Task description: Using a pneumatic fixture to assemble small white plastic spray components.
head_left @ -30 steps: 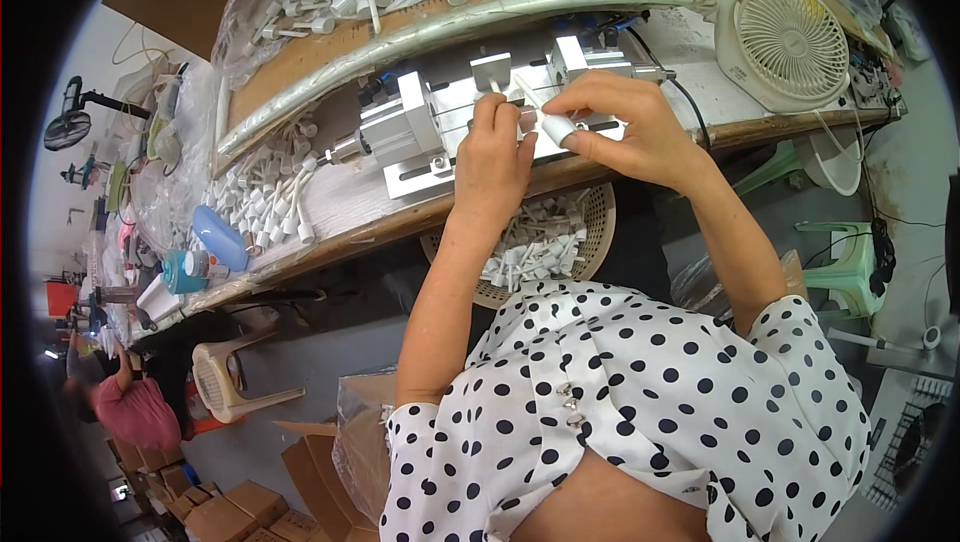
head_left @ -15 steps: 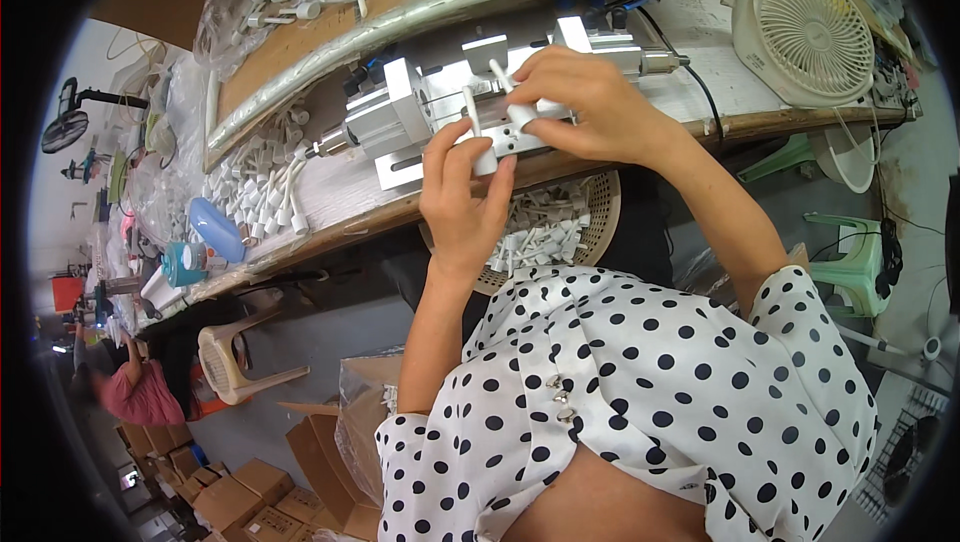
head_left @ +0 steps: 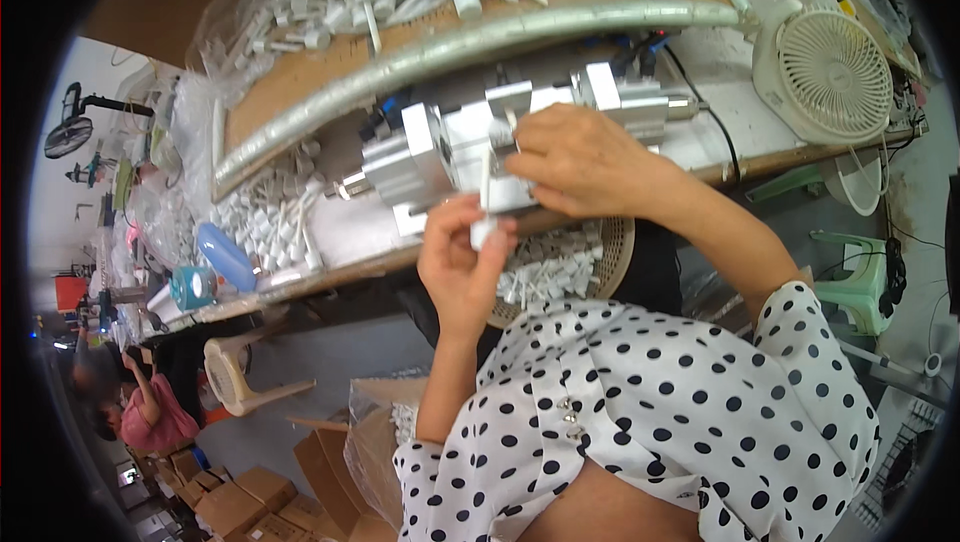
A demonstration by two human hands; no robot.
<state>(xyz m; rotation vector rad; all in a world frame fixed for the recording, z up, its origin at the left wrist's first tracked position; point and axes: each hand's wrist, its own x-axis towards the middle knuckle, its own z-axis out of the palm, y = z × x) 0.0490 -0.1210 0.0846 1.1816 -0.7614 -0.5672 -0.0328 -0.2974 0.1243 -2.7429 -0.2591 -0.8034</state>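
My left hand [head_left: 458, 267] pinches a white plastic stemmed piece [head_left: 485, 231] by its round cap. Its thin stem points up toward the silver metal clamping fixture [head_left: 425, 150], just beyond my fingertips. Over the front middle of that fixture, my right hand [head_left: 580, 160] is closed, its fingers bent round a second white stemmed piece [head_left: 511, 120]. Only a bit of that piece's stem shows above the fingers; the hand covers its cap.
A padded-rim tray [head_left: 480, 37] of white pieces lies behind the fixture, with more heaped at left [head_left: 270, 227]. Below the bench edge sits a basket [head_left: 622, 252] of pieces. A white fan [head_left: 830, 67] stands right; a blue bottle [head_left: 227, 257] lies left.
The view has tilted, so the bench sits lower in it. My left hand has drawn back from the fixture toward me with its piece. My right hand stays at the fixture, fingers closer together.
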